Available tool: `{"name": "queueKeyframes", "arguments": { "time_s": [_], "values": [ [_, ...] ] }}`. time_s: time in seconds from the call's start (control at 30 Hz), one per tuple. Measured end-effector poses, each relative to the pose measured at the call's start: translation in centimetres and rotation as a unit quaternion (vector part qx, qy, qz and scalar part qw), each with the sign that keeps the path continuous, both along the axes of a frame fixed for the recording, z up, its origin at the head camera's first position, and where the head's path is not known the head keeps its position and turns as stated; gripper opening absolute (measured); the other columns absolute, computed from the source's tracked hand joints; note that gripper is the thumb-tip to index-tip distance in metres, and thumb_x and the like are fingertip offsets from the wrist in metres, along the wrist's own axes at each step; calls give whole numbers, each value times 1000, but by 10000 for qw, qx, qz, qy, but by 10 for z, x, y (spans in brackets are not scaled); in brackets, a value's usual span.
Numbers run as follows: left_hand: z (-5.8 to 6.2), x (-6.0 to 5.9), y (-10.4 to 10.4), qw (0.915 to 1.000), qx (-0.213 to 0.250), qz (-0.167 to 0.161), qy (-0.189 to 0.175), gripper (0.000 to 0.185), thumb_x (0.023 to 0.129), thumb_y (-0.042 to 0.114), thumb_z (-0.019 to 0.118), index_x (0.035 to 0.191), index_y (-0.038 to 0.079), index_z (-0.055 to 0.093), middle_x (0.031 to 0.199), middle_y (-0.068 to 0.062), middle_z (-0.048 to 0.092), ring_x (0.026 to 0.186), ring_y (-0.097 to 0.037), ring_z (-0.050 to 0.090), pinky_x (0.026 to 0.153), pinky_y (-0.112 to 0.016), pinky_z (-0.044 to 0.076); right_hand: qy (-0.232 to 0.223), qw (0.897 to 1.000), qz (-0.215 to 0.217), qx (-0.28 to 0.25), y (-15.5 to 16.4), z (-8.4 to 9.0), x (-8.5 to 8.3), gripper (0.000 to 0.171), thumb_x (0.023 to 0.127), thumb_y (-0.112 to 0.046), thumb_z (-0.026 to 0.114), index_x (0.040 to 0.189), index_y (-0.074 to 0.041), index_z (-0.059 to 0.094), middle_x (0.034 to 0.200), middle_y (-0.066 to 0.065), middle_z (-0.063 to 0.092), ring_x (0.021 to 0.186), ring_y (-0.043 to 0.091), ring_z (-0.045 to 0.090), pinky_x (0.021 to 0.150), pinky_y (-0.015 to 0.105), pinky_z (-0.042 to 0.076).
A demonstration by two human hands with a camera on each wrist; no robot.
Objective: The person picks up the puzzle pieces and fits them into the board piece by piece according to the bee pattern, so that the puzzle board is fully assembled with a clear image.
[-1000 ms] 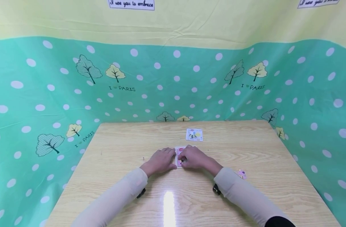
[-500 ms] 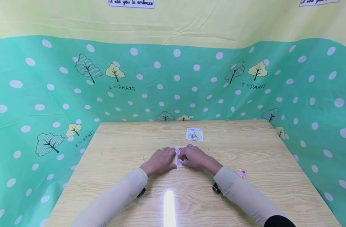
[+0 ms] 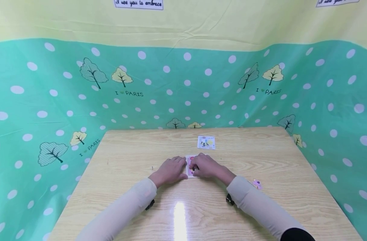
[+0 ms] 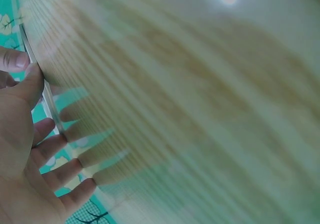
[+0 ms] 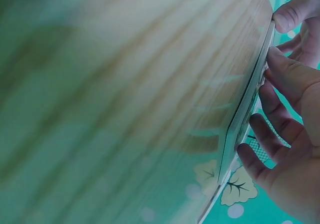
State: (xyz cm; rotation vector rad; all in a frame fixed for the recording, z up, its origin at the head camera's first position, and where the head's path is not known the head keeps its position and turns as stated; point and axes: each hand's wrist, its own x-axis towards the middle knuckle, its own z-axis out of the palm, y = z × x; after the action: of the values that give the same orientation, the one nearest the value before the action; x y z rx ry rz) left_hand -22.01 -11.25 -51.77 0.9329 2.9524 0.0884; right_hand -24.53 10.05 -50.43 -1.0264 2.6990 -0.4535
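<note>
A small flat board with a pink picture and white border [image 3: 189, 172] lies in the middle of the wooden table, in the head view. My left hand [image 3: 170, 170] steadies its left edge with fingers outstretched, the thumb at the near corner. The right hand [image 3: 205, 166] covers the board's right part, bent index finger and thumb tip down on the picture. In the right wrist view its fingertips touch the top of the board [image 5: 231, 146]. I cannot tell whether a small piece is pinched there. A loose pink piece [image 3: 257, 184] lies beside the right forearm.
A second picture board [image 3: 206, 142], showing a striped animal, lies further back on the table [image 3: 126, 147]. A tiny scrap [image 3: 152, 168] sits left of the left hand. Polka-dot green cloth [image 3: 188, 83] hangs behind and along both sides.
Both hands stay in place on the pink board; the right fingertips shift only very slightly. The other board and the loose piece have not moved.
</note>
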Motion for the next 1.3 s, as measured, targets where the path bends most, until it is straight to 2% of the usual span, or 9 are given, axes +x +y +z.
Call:
{"name": "queueKeyframes", "arguments": {
  "time_s": [0.2, 0.37, 0.57, 0.67, 0.93, 1.3],
  "values": [
    [-1, 0, 0, 10000, 4, 13, 6, 63, 92, 60, 64, 132, 12, 55, 141, -10, 61, 134, -28, 56, 101, -47, 56, 12, 9997, 230, -35, 5, 2, 2, 28, 90, -25, 72, 117, -19, 76, 109, -5, 73, 101, 13, 60, 97, 38, 50],
    [0, 0, 1, 10000, -22, 27, -49, 64, 92, 60, 64, 135, 13, 54, 145, -11, 58, 137, -30, 54, 105, -49, 54, -43, 9997, 166, -160, 16, 5, 7, 30, 94, -28, 69, 122, -17, 74, 115, -1, 74, 110, 18, 64, 104, 41, 50],
    [-1, -2, 1, 9999, -83, 56, -90, 66, 92, 60, 64, 138, 13, 54, 150, -11, 55, 139, -30, 52, 108, -50, 52, -252, 9985, -53, -481, 34, 17, 14, 32, 94, -25, 71, 123, -12, 73, 115, 3, 73, 110, 21, 63, 101, 44, 52],
    [-1, -2, 1, 9999, -94, 84, -113, 67, 93, 60, 64, 138, 13, 54, 150, -11, 55, 140, -30, 52, 109, -49, 51, -204, 9983, -54, -550, 42, 20, 17, 32, 94, -23, 71, 122, -8, 73, 116, 5, 73, 110, 24, 63, 101, 46, 52],
    [0, 0, 2, 9996, -76, 109, -262, 68, 93, 59, 64, 141, 12, 52, 153, -12, 52, 142, -32, 49, 112, -51, 48, -313, 9971, -280, -629, 66, 22, 24, 33, 95, -22, 70, 125, -9, 71, 113, 4, 73, 109, 23, 63, 99, 46, 54],
    [0, 0, 1, 9997, -31, 93, -208, 67, 93, 60, 64, 140, 12, 53, 152, -11, 53, 142, -31, 50, 112, -50, 48, -177, 9962, -601, -607, 109, 17, 36, 35, 92, -22, 74, 125, -11, 71, 101, -9, 71, 101, 13, 63, 95, 42, 56]
  ]
}}
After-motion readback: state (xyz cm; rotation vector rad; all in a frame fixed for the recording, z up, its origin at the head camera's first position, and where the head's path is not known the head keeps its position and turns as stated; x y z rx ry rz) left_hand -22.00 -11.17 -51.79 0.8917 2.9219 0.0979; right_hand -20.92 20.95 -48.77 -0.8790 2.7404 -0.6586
